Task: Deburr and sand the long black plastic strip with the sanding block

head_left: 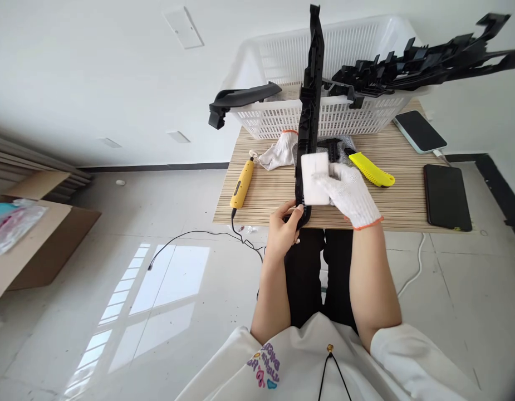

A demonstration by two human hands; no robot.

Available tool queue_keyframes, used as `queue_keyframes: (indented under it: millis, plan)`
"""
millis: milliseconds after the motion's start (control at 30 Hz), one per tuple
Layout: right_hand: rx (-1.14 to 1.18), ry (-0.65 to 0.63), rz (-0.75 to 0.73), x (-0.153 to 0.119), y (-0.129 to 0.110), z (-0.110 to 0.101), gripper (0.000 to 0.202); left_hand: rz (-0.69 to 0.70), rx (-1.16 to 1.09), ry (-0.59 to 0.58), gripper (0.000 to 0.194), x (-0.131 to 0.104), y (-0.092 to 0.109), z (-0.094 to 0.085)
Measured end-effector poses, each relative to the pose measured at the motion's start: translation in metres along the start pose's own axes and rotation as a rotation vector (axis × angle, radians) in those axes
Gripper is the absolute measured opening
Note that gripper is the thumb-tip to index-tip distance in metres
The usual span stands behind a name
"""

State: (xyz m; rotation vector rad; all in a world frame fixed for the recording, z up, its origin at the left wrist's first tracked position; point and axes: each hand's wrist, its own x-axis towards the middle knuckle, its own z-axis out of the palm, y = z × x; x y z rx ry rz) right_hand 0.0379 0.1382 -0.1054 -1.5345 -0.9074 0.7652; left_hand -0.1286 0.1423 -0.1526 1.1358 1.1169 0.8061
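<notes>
My left hand (283, 228), bare, grips the near end of a long black plastic trim part (309, 111). The part stretches away from me across the table, its far end up over the white basket. In a white knitted glove, my right hand (349, 192) holds a white sponge block (314, 178) by its right side. The sponge is over the part's near half; whether it presses on the plastic I cannot tell. A yellow utility knife (372, 169) and black calipers (331, 147) lie just beyond my right hand. Another white glove (282, 151) rests left of the part.
A white plastic basket (274, 118) with several black trim parts (391, 72) jutting out stands at the back. A corded yellow power tool (242, 185) lies left on the striped table (261, 192). Two phones (448, 196) are at the right. A cardboard box (48, 245) is far left.
</notes>
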Motion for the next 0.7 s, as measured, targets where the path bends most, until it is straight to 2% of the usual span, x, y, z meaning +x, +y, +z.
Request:
queue_keyframes:
  millis: [100, 133, 200, 233, 333, 367, 467, 500, 567, 633, 700]
  plan:
    - [0.022, 0.188, -0.04, 0.0006, 0.0004, 0.0007, 0.028, 0.001, -0.006, -0.002, 0.042, 0.0002, -0.0004, 0.0]
    - [0.041, 0.158, -0.019, 0.0009, 0.0013, 0.0006, 0.028, 0.0, -0.007, -0.005, 0.042, 0.0004, -0.0006, 0.0]
    - [0.041, 0.011, 0.024, 0.0017, 0.0036, 0.0, 0.027, -0.002, -0.007, -0.008, 0.042, 0.0007, -0.001, -0.0002]
    - [0.028, -0.014, 0.026, 0.0021, 0.0047, -0.0004, 0.028, -0.002, -0.007, -0.008, 0.042, 0.0009, -0.0012, -0.0003]
    - [0.038, 0.14, -0.032, 0.0029, 0.0064, -0.0015, 0.029, 0.007, -0.011, -0.012, 0.042, 0.001, -0.0017, -0.0007]
    - [0.054, 0.129, -0.029, 0.0028, 0.0062, -0.0018, 0.029, 0.009, -0.012, -0.013, 0.042, 0.0009, -0.0018, -0.0008]
    - [0.028, -0.079, 0.007, 0.0023, 0.0046, -0.0024, 0.026, 0.013, -0.011, -0.013, 0.041, 0.0007, -0.0018, -0.001]
    - [0.01, -0.072, 0.003, 0.0022, 0.0039, -0.0027, 0.026, 0.016, -0.01, -0.016, 0.04, 0.0006, -0.0017, -0.001]
    - [0.011, 0.087, -0.031, 0.0021, 0.003, -0.003, 0.027, 0.023, -0.011, -0.021, 0.039, 0.0007, -0.0015, -0.001]
    - [0.034, 0.109, -0.017, 0.0016, 0.0027, -0.003, 0.029, 0.023, -0.012, -0.023, 0.037, 0.0013, -0.0015, -0.001]
    - [0.083, 0.061, 0.029, 0.0004, 0.0028, -0.0026, 0.032, 0.017, -0.012, -0.023, 0.036, 0.0024, -0.0017, -0.0009]
